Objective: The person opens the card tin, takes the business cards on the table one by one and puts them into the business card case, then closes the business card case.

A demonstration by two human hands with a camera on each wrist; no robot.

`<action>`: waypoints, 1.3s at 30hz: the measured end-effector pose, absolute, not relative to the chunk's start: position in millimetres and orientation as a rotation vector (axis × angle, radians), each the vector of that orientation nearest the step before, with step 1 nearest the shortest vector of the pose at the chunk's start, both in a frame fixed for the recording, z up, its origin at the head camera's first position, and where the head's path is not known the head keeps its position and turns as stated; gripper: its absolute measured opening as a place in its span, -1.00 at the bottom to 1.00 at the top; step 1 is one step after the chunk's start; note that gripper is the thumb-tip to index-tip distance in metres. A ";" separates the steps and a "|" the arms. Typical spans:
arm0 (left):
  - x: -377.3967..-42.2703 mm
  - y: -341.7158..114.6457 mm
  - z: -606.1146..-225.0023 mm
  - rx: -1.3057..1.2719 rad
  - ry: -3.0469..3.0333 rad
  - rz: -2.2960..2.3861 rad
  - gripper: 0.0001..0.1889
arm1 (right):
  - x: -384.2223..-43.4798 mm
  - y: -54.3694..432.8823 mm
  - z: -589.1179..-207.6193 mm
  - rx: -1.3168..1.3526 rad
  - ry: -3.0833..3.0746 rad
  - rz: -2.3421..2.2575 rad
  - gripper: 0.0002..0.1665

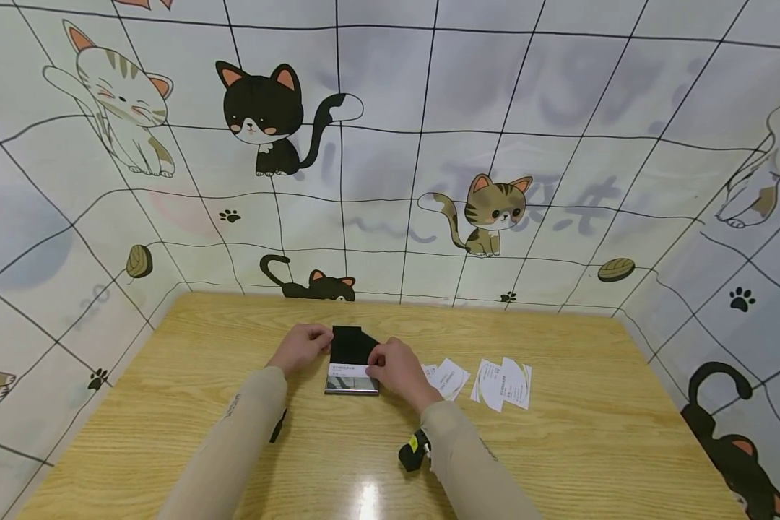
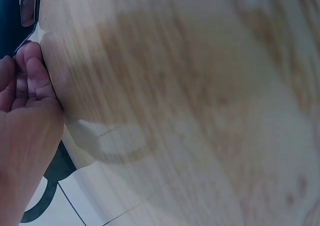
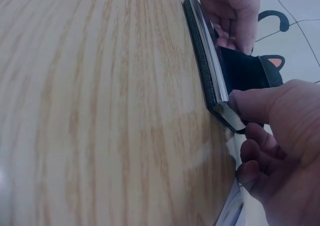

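A black card case (image 1: 349,345) lies opened out on the table, its flap pointing away from me. Along its near part runs a shiny metal plate (image 1: 352,385), and a white printed card (image 1: 343,370) shows just above that. My left hand (image 1: 303,347) pinches the flap's left edge between thumb and fingers. On the opposite side, my right hand (image 1: 396,368) grips the case's right edge. The right wrist view shows that thumb laid against the inner side of the case (image 3: 205,56), with the other fingers curled below. Only a dark corner of the case (image 2: 12,16) appears in the left wrist view.
Right of the case, white printed cards lie in two groups: one (image 1: 451,379) partly behind my right hand, another (image 1: 503,383) farther right. The wooden table (image 1: 578,419) meets a cat-patterned cloth wall (image 1: 390,166) at its back edge.
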State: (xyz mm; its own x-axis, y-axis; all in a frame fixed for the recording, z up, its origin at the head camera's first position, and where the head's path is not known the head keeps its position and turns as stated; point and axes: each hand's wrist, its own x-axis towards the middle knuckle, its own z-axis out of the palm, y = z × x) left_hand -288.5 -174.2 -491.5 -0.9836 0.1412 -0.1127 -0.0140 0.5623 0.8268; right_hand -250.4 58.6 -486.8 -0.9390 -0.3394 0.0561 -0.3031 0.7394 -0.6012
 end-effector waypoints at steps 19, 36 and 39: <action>-287.6 -173.9 -496.9 0.101 2.613 1.429 -0.79 | -249.2 61.6 -487.2 -0.521 2.804 -1.083 -0.90; -289.4 -174.8 -494.0 0.093 2.626 1.400 -0.78 | -257.8 117.1 -469.7 -0.348 2.792 -1.178 -0.92; -288.8 -174.4 -492.7 0.096 2.617 1.405 -0.78 | -258.6 128.5 -468.4 -0.310 2.792 -1.165 -0.89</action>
State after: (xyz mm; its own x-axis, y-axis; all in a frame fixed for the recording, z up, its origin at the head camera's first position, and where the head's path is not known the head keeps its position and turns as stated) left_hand -288.8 -174.4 -492.7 -0.9835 0.1363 -0.1187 -0.0236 0.5540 0.8322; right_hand -258.6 128.5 -468.4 -0.9742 -0.2251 -0.0141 -0.1484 0.6866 -0.7118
